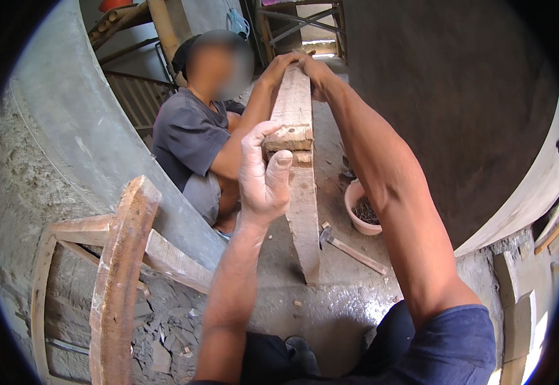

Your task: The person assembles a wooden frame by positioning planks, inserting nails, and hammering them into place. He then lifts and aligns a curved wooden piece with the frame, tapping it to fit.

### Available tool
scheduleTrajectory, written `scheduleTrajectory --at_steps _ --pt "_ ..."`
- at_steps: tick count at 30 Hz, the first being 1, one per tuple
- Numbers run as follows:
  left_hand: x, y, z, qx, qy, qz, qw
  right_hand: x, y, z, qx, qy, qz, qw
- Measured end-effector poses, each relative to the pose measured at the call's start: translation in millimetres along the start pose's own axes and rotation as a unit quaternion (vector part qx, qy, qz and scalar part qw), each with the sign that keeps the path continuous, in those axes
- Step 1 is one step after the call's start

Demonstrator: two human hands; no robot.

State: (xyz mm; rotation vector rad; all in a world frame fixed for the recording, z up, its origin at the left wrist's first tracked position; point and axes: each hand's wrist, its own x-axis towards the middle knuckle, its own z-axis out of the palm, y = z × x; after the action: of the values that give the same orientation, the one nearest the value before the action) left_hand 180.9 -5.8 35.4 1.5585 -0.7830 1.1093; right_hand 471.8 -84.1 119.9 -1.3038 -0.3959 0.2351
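A rough wooden plank point(294, 102) stands on edge in front of me, running from the far end down toward the wet floor. Partway along it a short wood piece or step point(290, 136) shows. My right hand point(318, 78) reaches far forward and is wrapped over the plank's far end, its fingers partly hidden. Pale with dust, my left hand point(264, 179) is raised at the plank's left side, thumb and fingers apart and curved, holding nothing. A co-worker's hand point(283, 65) also rests on the far end, close to my right hand.
At the left a co-worker point(193, 135) squats beside the plank. On the floor to the right lie a hammer point(355, 253) and a pale bucket point(361, 226) with small dark bits inside. A wooden frame point(122, 276) stands near left, over rubble point(164, 346). Curved grey walls point(100, 102) flank the space.
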Motion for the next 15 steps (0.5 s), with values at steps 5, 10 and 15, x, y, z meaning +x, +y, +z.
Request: scheduleTrajectory --at_steps 5,10,15 --pt "2 -11 -8 0.148 0.016 0.072 0.986 -30 27 -48 -0.128 -0.004 0.053 0.99" --pt "-2 -19 -3 -0.082 0.008 0.007 0.997 -112 134 -138 -0.267 -0.047 0.042 0.962" --pt "-3 -16 -8 -0.012 0.028 0.014 0.999 -172 225 -225 -0.389 -0.017 0.18 0.903"
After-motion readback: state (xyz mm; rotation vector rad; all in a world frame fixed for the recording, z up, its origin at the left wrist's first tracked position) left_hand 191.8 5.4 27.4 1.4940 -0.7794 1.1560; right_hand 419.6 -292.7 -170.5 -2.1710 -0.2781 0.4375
